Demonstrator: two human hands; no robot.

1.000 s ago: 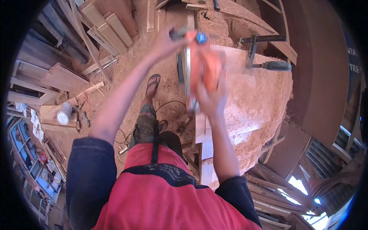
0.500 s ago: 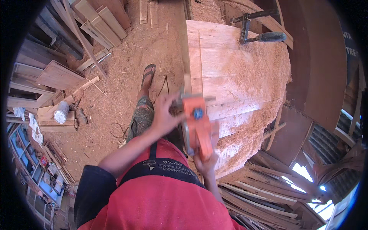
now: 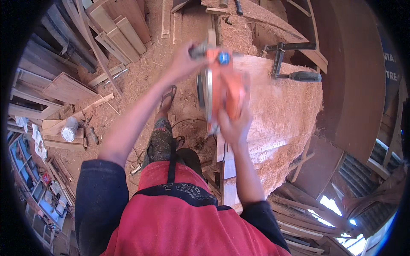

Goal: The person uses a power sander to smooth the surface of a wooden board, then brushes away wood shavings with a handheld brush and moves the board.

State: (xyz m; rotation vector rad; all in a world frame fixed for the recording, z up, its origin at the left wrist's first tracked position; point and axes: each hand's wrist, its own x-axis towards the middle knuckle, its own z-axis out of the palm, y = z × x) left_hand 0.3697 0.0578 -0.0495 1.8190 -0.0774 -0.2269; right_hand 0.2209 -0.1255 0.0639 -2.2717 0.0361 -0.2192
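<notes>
An orange electric hand planer (image 3: 232, 87) with a blue knob, blurred by motion, lies along the left edge of a pale wooden panel (image 3: 256, 64). My right hand (image 3: 234, 128) is wrapped round its rear handle. At the planer's front left, my left hand (image 3: 184, 64) is closed on a dark part by the front end; its fingertips are partly hidden. Wood shavings (image 3: 294, 102) cover much of the panel to the right of the tool. The planer's underside is out of sight.
A black clamp (image 3: 279, 62) with a dark handle stands at the panel's far end. Boards (image 3: 113, 32) lean at the far left, and a white can (image 3: 69, 130) sits on wood blocks. A cord (image 3: 188, 120) loops near my feet on the shavings-strewn floor.
Both hands have pushed the planer away from me along the panel's left edge. My arms are stretched farther out, and my body and view have shifted slightly.
</notes>
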